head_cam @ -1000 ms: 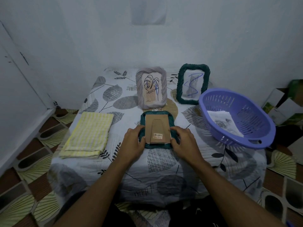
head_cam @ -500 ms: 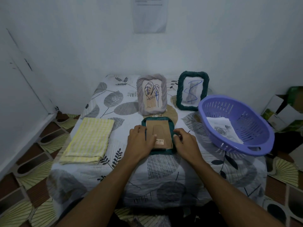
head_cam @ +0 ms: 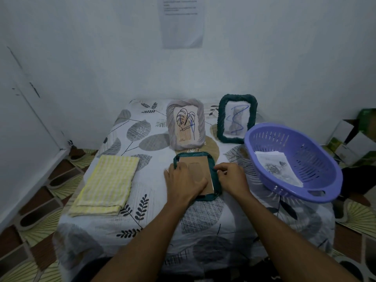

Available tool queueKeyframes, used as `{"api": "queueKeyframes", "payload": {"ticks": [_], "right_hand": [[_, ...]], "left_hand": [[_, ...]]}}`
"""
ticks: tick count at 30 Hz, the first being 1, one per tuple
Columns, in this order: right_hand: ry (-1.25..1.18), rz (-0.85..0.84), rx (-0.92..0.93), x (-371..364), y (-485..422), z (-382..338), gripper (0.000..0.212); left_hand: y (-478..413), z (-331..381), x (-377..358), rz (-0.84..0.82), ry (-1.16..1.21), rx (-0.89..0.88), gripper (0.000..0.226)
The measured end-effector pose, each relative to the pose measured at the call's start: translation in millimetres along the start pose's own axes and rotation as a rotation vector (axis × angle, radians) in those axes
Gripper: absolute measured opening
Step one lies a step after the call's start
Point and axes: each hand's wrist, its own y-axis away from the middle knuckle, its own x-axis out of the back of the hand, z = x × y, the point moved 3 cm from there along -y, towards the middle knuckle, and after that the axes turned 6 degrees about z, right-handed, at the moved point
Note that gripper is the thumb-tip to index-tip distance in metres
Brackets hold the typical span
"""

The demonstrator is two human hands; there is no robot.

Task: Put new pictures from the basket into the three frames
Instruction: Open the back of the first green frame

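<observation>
Across the middle of the view sits one counter [head_cam: 154,231], draped in a leaf-print sheet, its near edge hidden behind two forearms; high on the wall behind, one taped sheet of paper [head_cam: 181,23], top cut off, print too small to read; over on the counter's right, one purple slotted basket [head_cam: 317,192], and in it a loose stack of printed pictures [head_cam: 278,169], number of sheets impossible to count; at the far right edge, cardboard boxes [head_cam: 350,139], cut off by the view and too jumbled to count; on the counter's left, one folded yellow checked cloth [head_cam: 107,184].

Frames now, three of them; one grey frame [head_cam: 172,127] standing at the back centre with a black line drawing in it; one green standing frame [head_cam: 220,123] just to its right, a blue squiggle inside, its lower right corner hidden by the basket rim; and one face-down frame [head_cam: 205,198], also green, lying flat in front of the grey one between the two hands.

Two hands at work; the left hand [head_cam: 183,182] lies flat on the brown backing board [head_cam: 200,165], grip spread, fingers straight, covering the board's left half; the right hand [head_cam: 232,178] is at the face-down frame's right rim, grip curled in, fingertips nipping that rim; whatever catch is under them is hidden.
</observation>
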Motion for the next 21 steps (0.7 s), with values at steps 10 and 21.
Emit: {"api": "queueKeyframes", "payload": {"ticks": [10, 21], "right_hand": [[-0.009, -0.028, 0.06, 5, 0, -8, 0.023], [0.168, -0.044, 0.158, -6, 7, -15, 0.024]], "left_hand": [[-1, 4, 26, 0.023, 0.362, 0.172, 0.049], [-13, -72, 55, 0.083, 0.239, 0.192, 0.054]]}}
